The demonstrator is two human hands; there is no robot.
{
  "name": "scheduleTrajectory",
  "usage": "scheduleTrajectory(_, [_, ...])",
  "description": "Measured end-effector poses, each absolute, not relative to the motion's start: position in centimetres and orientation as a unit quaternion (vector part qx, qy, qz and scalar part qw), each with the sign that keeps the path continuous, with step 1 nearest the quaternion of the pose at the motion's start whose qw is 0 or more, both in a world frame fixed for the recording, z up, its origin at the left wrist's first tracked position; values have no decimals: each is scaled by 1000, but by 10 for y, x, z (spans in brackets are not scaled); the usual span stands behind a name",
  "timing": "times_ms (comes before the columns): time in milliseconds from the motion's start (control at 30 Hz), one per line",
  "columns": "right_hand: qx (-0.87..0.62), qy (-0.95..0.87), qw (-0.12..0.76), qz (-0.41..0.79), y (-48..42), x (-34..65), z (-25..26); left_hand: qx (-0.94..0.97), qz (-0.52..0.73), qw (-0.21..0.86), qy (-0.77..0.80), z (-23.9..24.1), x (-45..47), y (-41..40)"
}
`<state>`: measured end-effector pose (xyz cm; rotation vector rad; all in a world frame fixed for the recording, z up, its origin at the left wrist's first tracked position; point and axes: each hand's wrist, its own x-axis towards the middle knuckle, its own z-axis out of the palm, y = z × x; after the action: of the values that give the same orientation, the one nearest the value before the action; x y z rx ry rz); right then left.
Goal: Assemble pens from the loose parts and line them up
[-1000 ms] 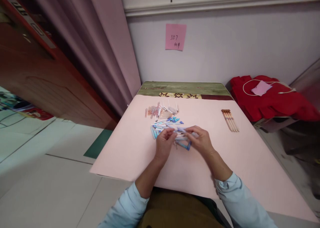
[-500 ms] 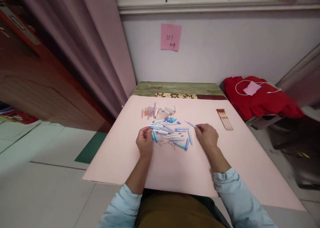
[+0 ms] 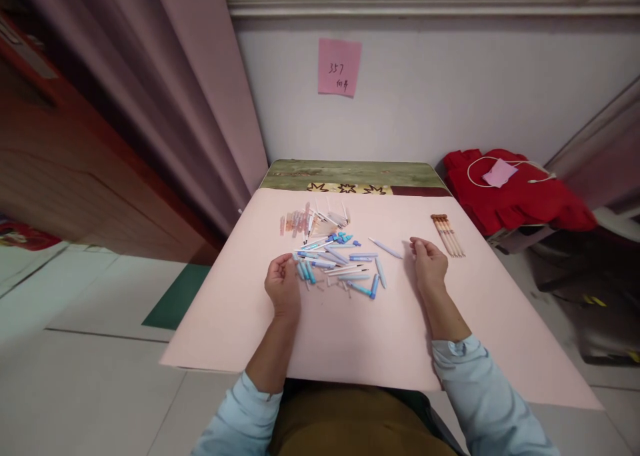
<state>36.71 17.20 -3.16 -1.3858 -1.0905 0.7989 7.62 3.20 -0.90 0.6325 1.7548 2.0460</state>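
Observation:
My left hand (image 3: pixel 283 284) is closed in a pinch at the left edge of a pile of pen parts; what its fingertips hold, if anything, I cannot make out. In that pile lie blue and lilac pen barrels (image 3: pixel 360 258), thin white refills with dark tips (image 3: pixel 345 270) and small blue pieces (image 3: pixel 343 238). A lilac pen barrel with a pale tip (image 3: pixel 386 248) rests on the table just right of the pile. Beyond its right end, my right hand (image 3: pixel 430 264) hovers with loosely curled fingers, slightly apart and with nothing visible in them.
Behind the pile lie pinkish clear pen parts (image 3: pixel 298 221). Several pale pens with brown tops (image 3: pixel 448 236) line up at the right of the pink-covered table (image 3: pixel 365 343). Red cloth (image 3: pixel 525 203) with a white cable sits beyond the right edge. A curtain (image 3: pixel 210 83) hangs left.
My right hand has let go of the lilac pen barrel and moved right, leaving it on the table. My left hand has shifted slightly left. The view has moved a little.

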Motion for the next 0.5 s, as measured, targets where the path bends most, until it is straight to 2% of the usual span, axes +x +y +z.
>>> scheduleTrajectory(500, [-610,-507,542,277,161,361,-28,228,724,198,620,-6,77,30])
